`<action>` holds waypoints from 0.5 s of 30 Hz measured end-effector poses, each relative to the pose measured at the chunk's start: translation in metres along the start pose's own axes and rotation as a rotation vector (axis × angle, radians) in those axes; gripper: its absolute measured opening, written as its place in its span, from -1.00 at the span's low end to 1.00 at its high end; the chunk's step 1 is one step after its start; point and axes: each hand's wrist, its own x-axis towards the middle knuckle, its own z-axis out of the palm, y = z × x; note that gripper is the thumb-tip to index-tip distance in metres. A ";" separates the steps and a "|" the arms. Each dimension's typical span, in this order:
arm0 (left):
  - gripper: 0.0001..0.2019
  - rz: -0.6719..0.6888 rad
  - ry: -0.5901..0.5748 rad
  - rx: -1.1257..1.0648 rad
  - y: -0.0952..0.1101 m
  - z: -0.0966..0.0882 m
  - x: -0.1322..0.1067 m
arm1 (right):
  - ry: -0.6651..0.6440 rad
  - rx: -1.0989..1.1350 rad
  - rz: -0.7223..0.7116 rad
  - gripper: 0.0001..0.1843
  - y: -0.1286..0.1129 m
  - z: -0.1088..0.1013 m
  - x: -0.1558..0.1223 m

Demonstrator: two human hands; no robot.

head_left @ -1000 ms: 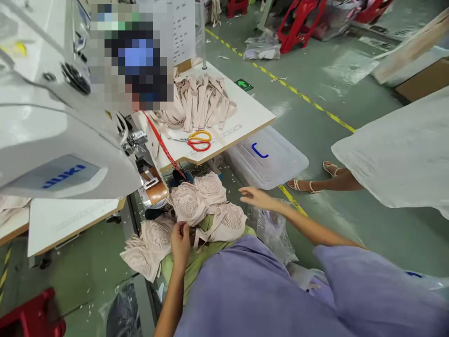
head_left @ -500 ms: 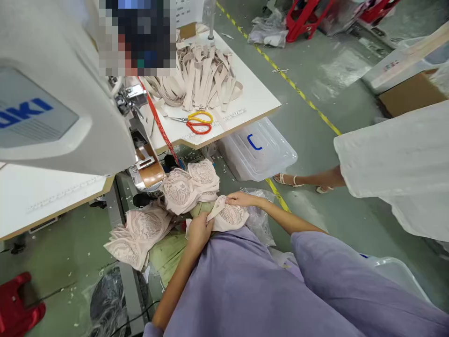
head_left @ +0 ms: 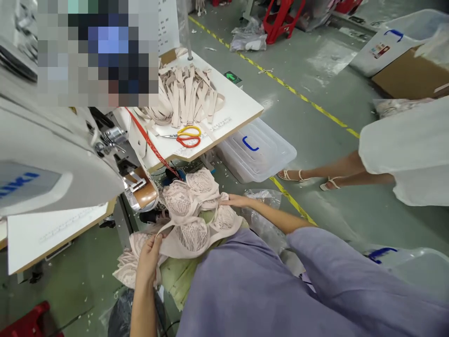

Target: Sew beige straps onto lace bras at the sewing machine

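Holding the lace bra (head_left: 192,236) by its two sides, I have it spread over the green cloth (head_left: 178,276) at my lap; take it as the middle of the dial, with twelve straight ahead of me. My left hand (head_left: 149,255), at between eight and nine o'clock, pinches one end in narrow fingers. My right hand (head_left: 235,200), at two, also has its fingers drawn together, apparently on the strap above the other cup, though its exact grip is too small to tell. Gripping so far apart seems to keep both cups flat and facing up for me to see.

A second bra (head_left: 178,199) lies just beyond, towards twelve, beside the sewing machine (head_left: 70,164) at ten, probably left there to be near the needle end. More bras (head_left: 124,269) bunch at between eight and nine, next to my left hand, likely for an easy reach.

Further out at twelve, scissors (head_left: 189,136) rest on the white table (head_left: 242,110), handles turned towards the table's edge, presumably for grabbing. Fabric strips (head_left: 189,96) are heaped behind them, perhaps to leave that edge free.
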 end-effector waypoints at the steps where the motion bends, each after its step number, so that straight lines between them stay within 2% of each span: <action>1: -0.41 0.001 0.048 0.031 -0.001 0.000 0.002 | 0.023 -0.011 -0.006 -0.27 -0.006 -0.001 -0.005; 3: -0.35 0.039 0.131 0.083 0.005 0.011 0.005 | 0.080 -0.059 -0.029 -0.30 -0.024 -0.001 -0.019; 4: -0.29 0.076 0.162 0.101 0.013 0.022 0.005 | 0.103 -0.075 -0.044 -0.30 -0.034 0.003 -0.027; 6: -0.18 0.179 0.146 0.098 0.036 0.053 0.004 | 0.111 -0.097 -0.083 -0.29 -0.059 0.019 -0.042; 7: -0.15 0.245 0.084 0.084 0.050 0.070 0.003 | 0.097 -0.104 -0.108 -0.29 -0.072 0.029 -0.048; 8: -0.14 0.303 -0.071 0.022 0.063 0.086 0.002 | 0.071 -0.109 -0.143 -0.31 -0.085 0.038 -0.054; 9: -0.20 0.298 -0.245 -0.048 0.076 0.098 0.002 | 0.031 -0.121 -0.191 -0.34 -0.099 0.044 -0.057; 10: -0.29 0.262 -0.367 -0.098 0.087 0.107 0.002 | -0.020 -0.158 -0.246 -0.38 -0.113 0.046 -0.060; 11: -0.36 0.229 -0.460 -0.132 0.095 0.112 0.002 | -0.037 -0.229 -0.293 -0.44 -0.128 0.042 -0.060; 13: -0.40 0.164 -0.523 -0.163 0.102 0.110 0.003 | 0.077 -0.425 -0.341 -0.57 -0.158 0.017 -0.053; 15: -0.38 0.108 -0.532 -0.202 0.100 0.099 0.003 | 0.393 -0.579 -0.310 -0.65 -0.191 -0.027 -0.033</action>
